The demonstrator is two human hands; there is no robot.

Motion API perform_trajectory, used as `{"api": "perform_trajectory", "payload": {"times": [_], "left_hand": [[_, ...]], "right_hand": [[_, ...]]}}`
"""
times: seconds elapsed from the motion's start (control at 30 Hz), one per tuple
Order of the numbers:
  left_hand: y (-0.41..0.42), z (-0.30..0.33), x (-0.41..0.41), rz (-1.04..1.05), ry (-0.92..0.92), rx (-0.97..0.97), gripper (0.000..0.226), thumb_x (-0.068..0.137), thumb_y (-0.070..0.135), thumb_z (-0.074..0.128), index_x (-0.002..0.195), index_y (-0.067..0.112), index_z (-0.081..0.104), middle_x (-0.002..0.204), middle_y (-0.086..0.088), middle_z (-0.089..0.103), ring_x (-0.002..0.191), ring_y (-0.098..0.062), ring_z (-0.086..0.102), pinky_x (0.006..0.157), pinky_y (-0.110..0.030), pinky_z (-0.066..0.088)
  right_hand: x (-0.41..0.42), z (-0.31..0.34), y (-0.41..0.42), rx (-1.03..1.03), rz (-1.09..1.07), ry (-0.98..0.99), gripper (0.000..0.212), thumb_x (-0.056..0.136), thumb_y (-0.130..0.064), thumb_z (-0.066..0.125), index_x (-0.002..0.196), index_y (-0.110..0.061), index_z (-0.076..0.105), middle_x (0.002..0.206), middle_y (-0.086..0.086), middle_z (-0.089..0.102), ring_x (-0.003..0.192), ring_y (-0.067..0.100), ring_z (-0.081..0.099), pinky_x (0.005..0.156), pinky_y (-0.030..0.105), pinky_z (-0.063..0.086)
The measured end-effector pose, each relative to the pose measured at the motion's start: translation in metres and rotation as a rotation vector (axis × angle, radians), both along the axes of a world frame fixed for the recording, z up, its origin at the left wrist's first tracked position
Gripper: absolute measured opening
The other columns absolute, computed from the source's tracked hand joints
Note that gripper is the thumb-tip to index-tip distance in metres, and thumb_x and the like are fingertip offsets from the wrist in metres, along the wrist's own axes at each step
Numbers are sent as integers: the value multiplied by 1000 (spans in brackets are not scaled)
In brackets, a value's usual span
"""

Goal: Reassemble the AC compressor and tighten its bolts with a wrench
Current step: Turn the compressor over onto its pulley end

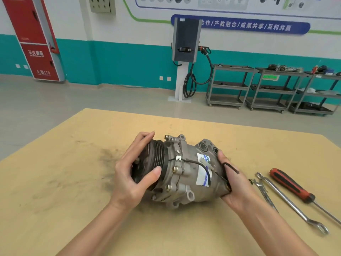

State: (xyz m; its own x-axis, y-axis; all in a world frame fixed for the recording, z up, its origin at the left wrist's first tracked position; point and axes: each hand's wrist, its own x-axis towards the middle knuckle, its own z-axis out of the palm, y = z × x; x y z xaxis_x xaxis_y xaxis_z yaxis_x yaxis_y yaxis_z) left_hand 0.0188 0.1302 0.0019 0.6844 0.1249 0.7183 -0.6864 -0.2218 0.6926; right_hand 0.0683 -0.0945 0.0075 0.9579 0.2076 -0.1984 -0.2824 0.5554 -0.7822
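The grey AC compressor (186,169) lies on its side in the middle of the tan table (73,182), its black ribbed pulley (156,157) pointing left. My left hand (132,172) grips the pulley, fingers over its top and thumb on its near side. My right hand (232,183) holds the rear end of the housing, fingers curled round it, with a thin black wire looped over them. Several brass-coloured bolts (174,169) sit in the front flange. A long ring wrench (289,202) and a shorter wrench (263,193) lie on the table to the right.
A red-and-black handled screwdriver (291,185) lies right of the wrenches. Dark grease smears mark the table left of the compressor. Beyond the table are a floor, a charging post (184,52) and grey shelf carts (267,87) against the wall.
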Motion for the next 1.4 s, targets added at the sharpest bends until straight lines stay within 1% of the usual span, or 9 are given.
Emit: {"api": "perform_trajectory", "payload": {"times": [0.27,0.37,0.53,0.77,0.97,1.03,1.1,1.23,1.4], "left_hand": [[-38,-22,23,-134,64,-133,66,75,34,66,140,40,52,145,0,54,142,-28,40,115,-59,30],[-46,-38,25,-168,92,-241,66,74,33,67,139,34,54,142,-4,57,138,-29,45,115,-57,32],[-53,-53,24,-145,133,-376,62,73,29,65,135,32,60,130,-3,66,123,-21,59,111,-35,41],[-51,-55,26,-110,197,-435,61,72,32,66,132,31,61,132,-9,64,130,-28,54,114,-41,37],[-44,-52,21,-172,241,-378,56,78,31,64,133,22,60,137,-2,61,134,-24,50,116,-46,33],[-37,-46,21,-195,305,-363,54,80,34,62,132,21,61,137,-1,60,134,-24,49,117,-53,30],[-35,-37,21,-175,367,-359,51,81,40,62,128,21,64,134,3,63,132,-19,51,116,-53,31],[-44,-19,26,-84,452,-276,29,94,41,57,120,33,66,123,24,65,124,1,53,114,-38,36],[-44,-20,30,8,555,-203,28,105,25,41,111,36,66,122,16,64,125,-13,53,113,-46,37]], "right_hand": [[-18,16,-41,-155,-125,74,41,98,-41,50,83,-17,80,96,6,76,79,18,74,53,30,58],[-21,20,-48,-214,-138,108,35,99,-38,50,92,-15,74,93,6,76,76,18,74,53,30,58],[-16,27,-46,-348,-107,127,33,102,-35,46,107,-11,67,92,6,76,77,18,74,60,30,59],[-12,40,-43,-492,-17,162,35,103,-35,43,109,-9,65,89,8,76,70,20,72,66,33,55],[-16,37,-60,-922,0,77,43,97,-58,41,112,-27,66,109,-3,71,109,24,62,101,50,45],[-16,26,-70,-890,-69,-8,47,96,-62,37,123,-32,61,121,-3,67,117,27,57,103,48,43],[-19,14,-70,-730,-125,-67,49,97,-60,34,132,-33,56,124,-4,66,107,19,60,87,38,44],[-27,-4,-54,-507,-147,-119,50,99,-55,31,110,-30,72,113,-4,72,105,9,67,87,32,46],[-31,-14,-46,-367,-181,-68,51,97,-59,34,97,-33,78,106,-2,75,96,13,71,78,35,50]]}}
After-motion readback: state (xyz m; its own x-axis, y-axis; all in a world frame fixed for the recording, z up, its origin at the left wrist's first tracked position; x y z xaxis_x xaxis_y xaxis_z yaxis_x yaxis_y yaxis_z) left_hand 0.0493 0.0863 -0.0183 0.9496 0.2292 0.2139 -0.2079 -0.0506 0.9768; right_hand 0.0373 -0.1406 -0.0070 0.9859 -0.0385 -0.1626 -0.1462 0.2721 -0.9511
